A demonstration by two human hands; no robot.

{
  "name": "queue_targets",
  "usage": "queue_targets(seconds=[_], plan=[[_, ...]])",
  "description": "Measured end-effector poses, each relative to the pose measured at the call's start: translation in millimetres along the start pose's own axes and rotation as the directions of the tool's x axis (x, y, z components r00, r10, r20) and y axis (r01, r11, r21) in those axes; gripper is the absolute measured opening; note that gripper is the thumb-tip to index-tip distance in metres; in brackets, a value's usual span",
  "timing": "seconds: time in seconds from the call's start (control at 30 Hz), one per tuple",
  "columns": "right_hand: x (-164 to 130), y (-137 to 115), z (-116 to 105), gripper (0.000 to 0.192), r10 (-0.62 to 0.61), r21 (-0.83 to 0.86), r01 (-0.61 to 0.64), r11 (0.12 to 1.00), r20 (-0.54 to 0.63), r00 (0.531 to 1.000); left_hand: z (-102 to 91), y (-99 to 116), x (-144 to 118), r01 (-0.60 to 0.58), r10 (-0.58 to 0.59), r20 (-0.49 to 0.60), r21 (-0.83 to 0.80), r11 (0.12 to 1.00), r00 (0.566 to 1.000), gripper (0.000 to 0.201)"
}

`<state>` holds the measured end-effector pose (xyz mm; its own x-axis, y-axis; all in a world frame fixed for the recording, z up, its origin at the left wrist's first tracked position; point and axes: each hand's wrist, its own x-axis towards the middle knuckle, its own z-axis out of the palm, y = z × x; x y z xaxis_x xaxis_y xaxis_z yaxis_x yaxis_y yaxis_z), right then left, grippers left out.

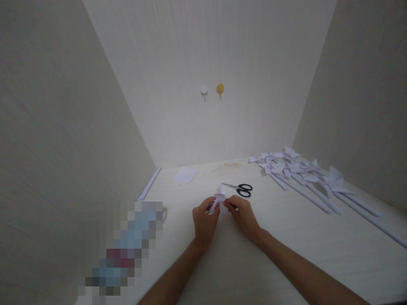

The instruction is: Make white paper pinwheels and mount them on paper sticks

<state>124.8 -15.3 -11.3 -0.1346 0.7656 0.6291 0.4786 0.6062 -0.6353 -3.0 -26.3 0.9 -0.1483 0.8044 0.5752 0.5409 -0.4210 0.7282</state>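
My left hand (204,222) and my right hand (243,216) meet over the middle of the white table (286,250). Both pinch a small folded piece of white paper (218,198) that sticks up between the fingertips. Black-handled scissors (239,188) lie shut just beyond my right hand, blades pointing left. A flat square of white paper (185,174) lies further back to the left.
Several finished paper pinwheels on white sticks (305,176) lie in a row at the back right. One white rolled stick (149,184) lies along the left wall. Two round hooks, white (204,90) and yellow (220,89), hang on the back wall. A blurred patch covers the near left.
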Motion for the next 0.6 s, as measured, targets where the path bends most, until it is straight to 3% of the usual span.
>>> queue_targets(seconds=[0.6], plan=[[-1.8, -8.4, -1.6, 0.019, 0.005, -0.066, -0.001, 0.998, 0.058, 0.998, -0.9, 2.3, -0.2, -0.011, 0.01, 0.018, 0.035, 0.999, 1.0, 0.016]])
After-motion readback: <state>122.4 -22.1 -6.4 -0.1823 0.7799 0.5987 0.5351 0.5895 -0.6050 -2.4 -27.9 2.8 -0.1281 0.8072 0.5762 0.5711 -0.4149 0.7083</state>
